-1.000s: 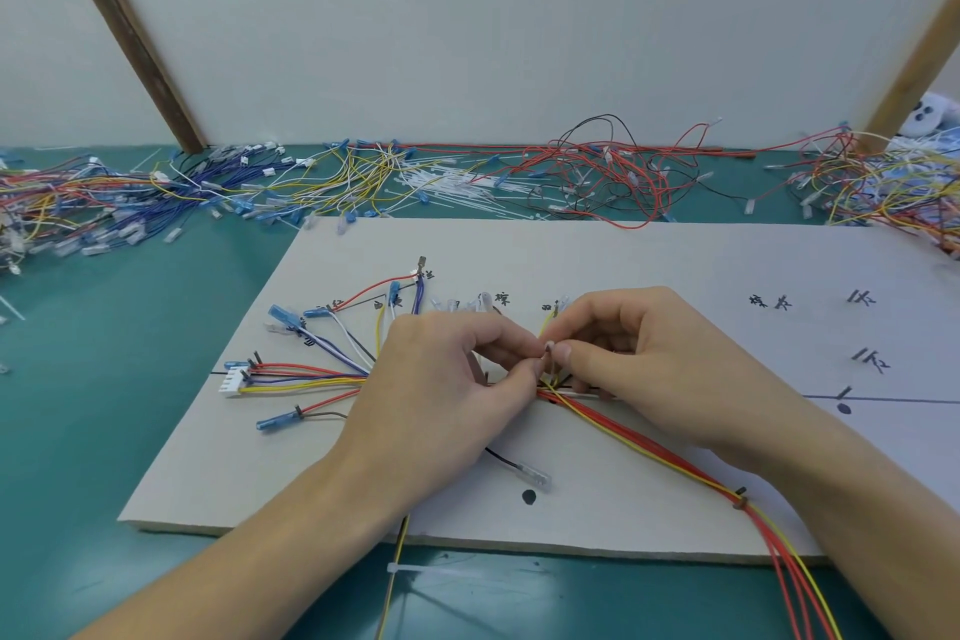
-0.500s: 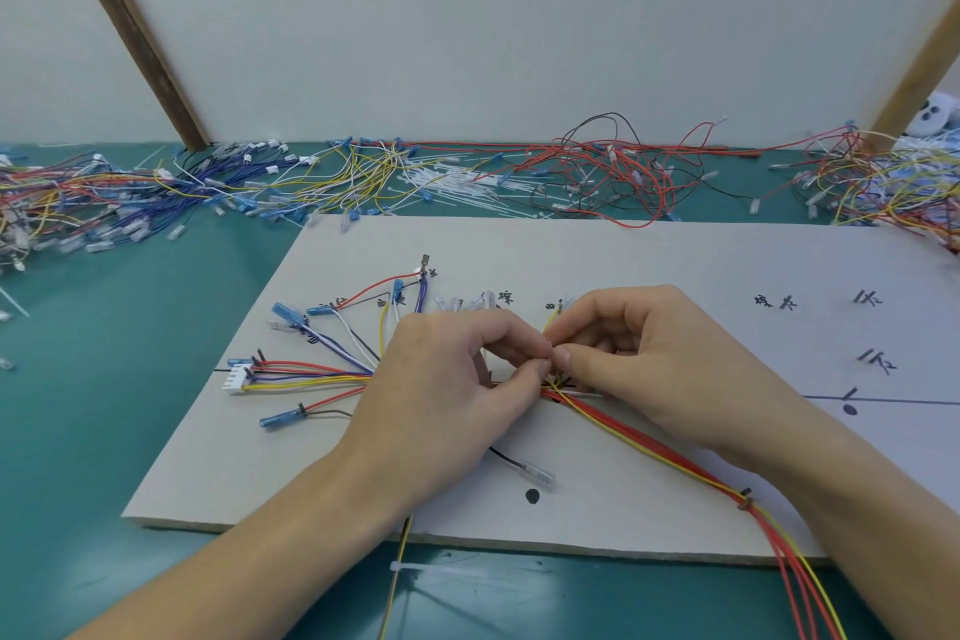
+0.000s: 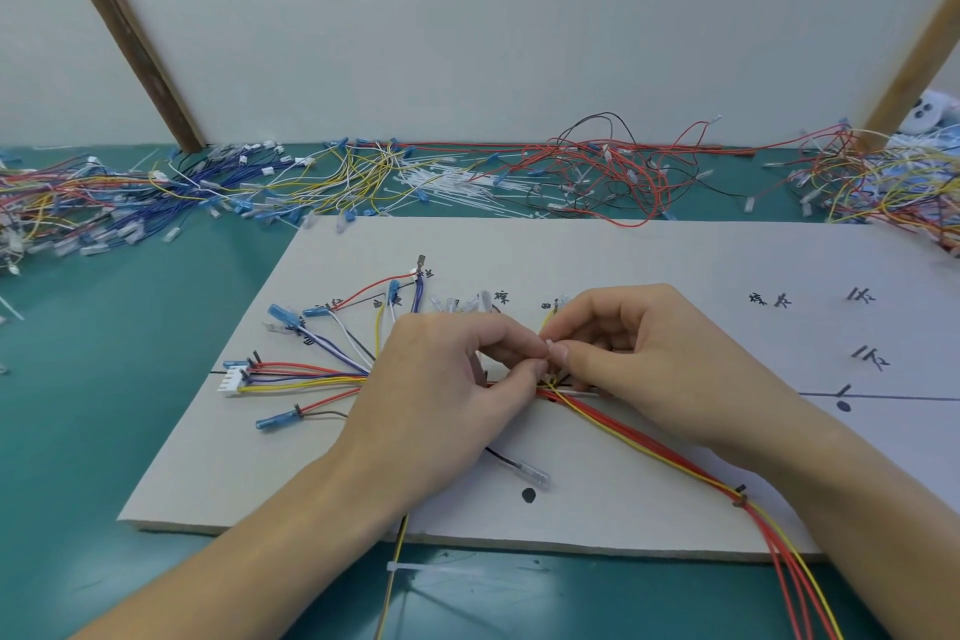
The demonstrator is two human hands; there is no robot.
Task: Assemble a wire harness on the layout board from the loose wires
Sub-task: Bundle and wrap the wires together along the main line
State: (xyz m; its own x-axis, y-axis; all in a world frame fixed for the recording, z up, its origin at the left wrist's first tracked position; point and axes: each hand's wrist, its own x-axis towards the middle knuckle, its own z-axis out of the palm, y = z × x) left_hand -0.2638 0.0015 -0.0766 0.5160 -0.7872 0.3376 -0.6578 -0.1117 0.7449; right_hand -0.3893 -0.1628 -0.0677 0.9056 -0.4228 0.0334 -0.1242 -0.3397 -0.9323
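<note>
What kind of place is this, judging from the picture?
Probably a wire harness assembly bench: a layout board with handwritten marks, heaps of loose wires and cable ties on a green table.

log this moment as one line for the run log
step: tying harness | left hand: pinching small white piece | right hand: pinching same piece | wire bundle: on layout board

Both hands are brought together at the centre, fingertips meeting. The left hand (image 3: 447, 395) is reached in from the lower left with its back turned up, thumb and forefinger pinched together. The right hand (image 3: 644, 359) is reached in from the lower right, fingers curled inward, thumb and forefinger closed against those of the left. Both forearms are bare.
</note>
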